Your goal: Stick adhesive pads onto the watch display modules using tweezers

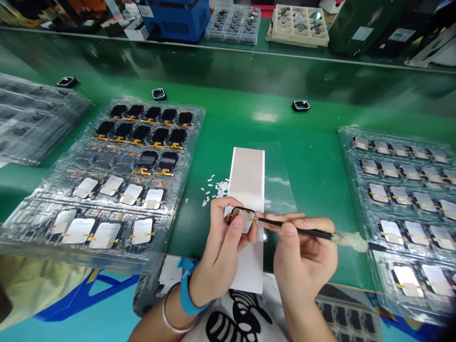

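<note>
Between the thumb and fingers of my left hand is a small square watch screen, its silvery back turned up and its rim dark. My right hand grips black tweezers like a pen, and their tip meets the right edge of the watch screen. Whitish wrapping covers the rear part of the tweezers. Under my hands lies a long strip of white-edged backing paper. Small white pieces are scattered to its left.
To the left, a clear tray holds rows of watch screens, some black side up, some silver. Another filled tray stands at right. Stacked clear trays sit far left. Watch frames lie along the back, below a shelf with boxes.
</note>
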`<state>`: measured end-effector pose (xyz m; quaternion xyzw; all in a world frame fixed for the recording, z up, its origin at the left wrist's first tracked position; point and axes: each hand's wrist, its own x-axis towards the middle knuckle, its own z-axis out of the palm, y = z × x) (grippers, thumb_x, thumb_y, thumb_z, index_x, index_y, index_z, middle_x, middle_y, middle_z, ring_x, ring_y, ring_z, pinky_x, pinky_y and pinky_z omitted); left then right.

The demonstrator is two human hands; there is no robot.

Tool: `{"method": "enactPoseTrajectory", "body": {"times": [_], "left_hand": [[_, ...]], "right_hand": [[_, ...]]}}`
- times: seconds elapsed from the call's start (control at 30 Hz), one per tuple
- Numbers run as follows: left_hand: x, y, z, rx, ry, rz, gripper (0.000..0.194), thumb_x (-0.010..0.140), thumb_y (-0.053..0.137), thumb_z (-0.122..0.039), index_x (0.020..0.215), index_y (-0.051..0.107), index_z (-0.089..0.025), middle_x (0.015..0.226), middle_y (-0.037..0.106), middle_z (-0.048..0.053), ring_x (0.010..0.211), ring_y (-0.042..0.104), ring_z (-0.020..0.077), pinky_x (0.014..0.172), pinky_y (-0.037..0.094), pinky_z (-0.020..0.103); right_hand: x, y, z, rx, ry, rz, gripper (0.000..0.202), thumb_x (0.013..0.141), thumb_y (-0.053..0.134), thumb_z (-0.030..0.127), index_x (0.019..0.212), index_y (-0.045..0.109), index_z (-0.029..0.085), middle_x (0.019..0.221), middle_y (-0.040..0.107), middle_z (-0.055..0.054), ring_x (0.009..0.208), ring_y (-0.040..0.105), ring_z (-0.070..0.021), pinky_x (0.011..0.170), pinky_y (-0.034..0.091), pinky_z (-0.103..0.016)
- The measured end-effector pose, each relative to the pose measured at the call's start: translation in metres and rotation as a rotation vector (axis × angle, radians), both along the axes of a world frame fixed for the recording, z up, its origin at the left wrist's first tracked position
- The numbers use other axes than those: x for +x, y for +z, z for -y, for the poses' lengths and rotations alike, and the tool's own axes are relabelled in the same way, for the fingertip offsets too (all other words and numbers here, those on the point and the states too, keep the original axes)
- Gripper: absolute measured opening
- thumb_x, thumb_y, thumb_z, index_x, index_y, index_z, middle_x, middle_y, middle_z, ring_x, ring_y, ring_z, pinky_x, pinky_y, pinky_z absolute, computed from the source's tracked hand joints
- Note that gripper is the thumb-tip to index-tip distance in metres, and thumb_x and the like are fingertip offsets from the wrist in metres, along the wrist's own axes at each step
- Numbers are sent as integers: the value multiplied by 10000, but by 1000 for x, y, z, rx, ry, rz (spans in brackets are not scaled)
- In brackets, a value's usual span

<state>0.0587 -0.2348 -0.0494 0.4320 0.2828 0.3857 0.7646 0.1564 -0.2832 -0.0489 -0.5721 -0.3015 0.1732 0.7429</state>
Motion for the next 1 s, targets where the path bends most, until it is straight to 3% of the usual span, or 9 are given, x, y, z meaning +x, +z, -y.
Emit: {"method": "enactPoseTrajectory", "body": {"times": [0.4,0.63,0.83,0.9,1.0], "left_hand": [[1,2,1,8,24,-55,99,1055,448,-374,1095,480,-290,807,539,-33,711,571,90,582,454,165],[5,4,0,99,58,-102,86,1065,426,-345,1061,445,-262,690,520,-56,643,541,90,629,461,193],[6,3,-7,195,173,-249,193,988,591,-322,976,412,-250,597,415,-116,477,403,57,474,339,146],[3,2,-9,205,120,-319,206,972,602,-281,971,398,-254,593,424,-119,470,378,62,455,310,151],[-6,4,-11,277,-92,-409,127,1011,514,-251,1023,389,-266,626,479,-103,521,438,83,495,345,173]], "right_hand": [[0,0,-1,98,19,-68,151,922,615,106,940,573,250,834,681,3,860,760,-166,669,662,-270],[0,-3,-1,94,30,-24,151,936,590,100,950,565,248,832,672,-2,888,751,-168,743,668,-314],[7,3,3,138,36,-84,141,950,567,88,986,574,224,874,682,-7,848,733,-143,703,676,-287],[19,6,11,67,20,-55,134,942,588,88,976,577,217,898,692,-13,858,735,-138,738,671,-274],[44,7,29,-116,112,24,162,895,662,85,956,581,211,922,699,-23,864,740,-135,769,652,-238]]}}
